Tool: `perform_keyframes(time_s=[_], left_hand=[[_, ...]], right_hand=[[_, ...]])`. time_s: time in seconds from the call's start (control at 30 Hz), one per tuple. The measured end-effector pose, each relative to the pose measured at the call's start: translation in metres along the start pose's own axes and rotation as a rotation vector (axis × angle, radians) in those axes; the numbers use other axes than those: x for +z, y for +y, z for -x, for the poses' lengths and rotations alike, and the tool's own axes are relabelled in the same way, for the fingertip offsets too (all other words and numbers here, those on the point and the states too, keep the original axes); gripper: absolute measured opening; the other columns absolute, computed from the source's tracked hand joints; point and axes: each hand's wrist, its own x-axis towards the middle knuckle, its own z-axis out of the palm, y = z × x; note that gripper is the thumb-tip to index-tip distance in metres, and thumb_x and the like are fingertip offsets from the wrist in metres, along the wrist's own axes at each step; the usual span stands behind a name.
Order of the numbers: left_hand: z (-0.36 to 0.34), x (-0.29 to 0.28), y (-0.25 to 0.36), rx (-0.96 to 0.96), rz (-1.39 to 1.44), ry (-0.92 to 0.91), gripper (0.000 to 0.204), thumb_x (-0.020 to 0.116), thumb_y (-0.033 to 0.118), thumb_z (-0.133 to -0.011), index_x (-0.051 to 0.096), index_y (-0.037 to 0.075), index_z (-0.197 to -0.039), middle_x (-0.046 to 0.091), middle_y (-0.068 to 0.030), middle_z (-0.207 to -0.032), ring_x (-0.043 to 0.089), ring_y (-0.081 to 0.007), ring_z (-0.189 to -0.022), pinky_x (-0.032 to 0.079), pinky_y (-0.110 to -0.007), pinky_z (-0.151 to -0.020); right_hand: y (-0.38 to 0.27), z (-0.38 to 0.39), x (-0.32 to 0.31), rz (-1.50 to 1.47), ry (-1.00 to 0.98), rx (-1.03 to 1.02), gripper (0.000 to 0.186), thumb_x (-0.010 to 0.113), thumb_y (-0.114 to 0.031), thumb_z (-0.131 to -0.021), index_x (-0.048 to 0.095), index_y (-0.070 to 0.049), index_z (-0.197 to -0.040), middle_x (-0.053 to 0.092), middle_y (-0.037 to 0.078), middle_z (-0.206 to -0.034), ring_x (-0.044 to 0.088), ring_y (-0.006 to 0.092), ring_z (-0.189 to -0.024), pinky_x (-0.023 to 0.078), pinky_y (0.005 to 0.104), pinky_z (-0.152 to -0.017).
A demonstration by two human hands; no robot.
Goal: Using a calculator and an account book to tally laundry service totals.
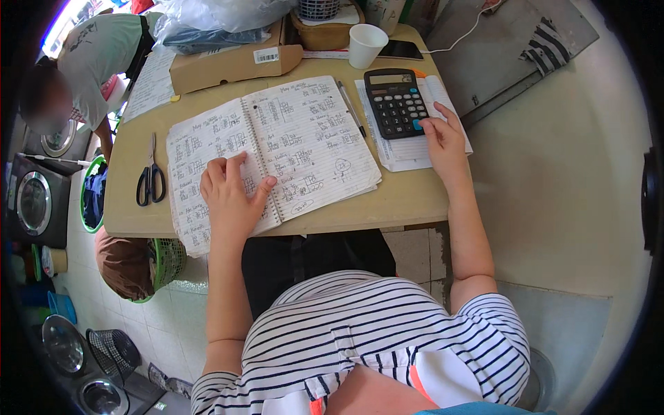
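An open spiral notebook [304, 131] filled with handwriting lies across the middle of the table. My left hand [232, 187] rests on its left page near the spiral, fingers spread and holding nothing. At the right, a black calculator [395, 104] sits on a stack of papers [404, 158]. My right hand [446, 142] is at the calculator's lower right corner, thumb at a blue key and the other fingers stretched out past its edge. A black pen [351, 109] lies along the notebook's right side. Black-handled scissors [151, 176] are left of the notebook.
A cardboard box [235, 66], a white cup [366, 45] and a dark phone [401, 50] with a white cable stand along the table's far side. Beyond the left edge are a bending person [104, 52], laundry baskets [168, 263] and front-loading washing machines [36, 200].
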Motion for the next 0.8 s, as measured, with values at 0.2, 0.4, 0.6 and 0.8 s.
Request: perform_keyframes(time_s=[0.2,0.4,0.6,0.8], left_hand=[[0.001,-0.002,0.005,-0.045,0.025,-0.006,0.066,0.083,0.047,-0.079,0.062,0.008,-0.128,0.053,-0.0149,-0.118,0.049,-0.0369,-0.114,0.037,-0.05,-0.104],[0.003,-0.001,0.003,-0.052,0.134,0.088,0.067,0.089,0.04,-0.074,0.056,0.002,-0.119,0.052,-0.0158,-0.115,0.05,-0.0373,-0.11,0.04,-0.049,-0.1],[0.005,0.003,-0.002,-0.08,0.184,0.151,0.062,0.091,0.034,-0.074,0.054,0.001,-0.111,0.051,-0.0178,-0.112,0.05,-0.0388,-0.108,0.045,-0.048,-0.095],[0.005,0.0,0.0,-0.115,0.169,0.124,0.053,0.091,0.034,-0.075,0.059,0.0,-0.101,0.051,-0.0174,-0.111,0.051,-0.038,-0.107,0.045,-0.048,-0.094]], right_hand=[[0.015,0.0,0.003,0.108,-0.054,-0.106,0.019,0.067,-0.013,-0.098,0.072,0.005,-0.095,0.059,0.02,-0.138,0.068,0.0269,-0.103,0.057,0.0335,-0.081],[0.009,0.002,0.003,0.072,-0.033,-0.033,0.02,0.065,-0.012,-0.099,0.068,0.006,-0.092,0.06,0.02,-0.133,0.068,0.0274,-0.099,0.057,0.034,-0.08],[0.002,0.004,0.004,0.034,-0.044,0.002,0.02,0.065,-0.013,-0.1,0.067,0.005,-0.092,0.059,0.019,-0.135,0.067,0.0276,-0.103,0.057,0.0337,-0.08],[0.004,0.005,0.001,0.071,-0.046,-0.008,0.02,0.066,-0.016,-0.099,0.067,0.004,-0.092,0.058,0.021,-0.136,0.066,0.0291,-0.108,0.056,0.0351,-0.082]])
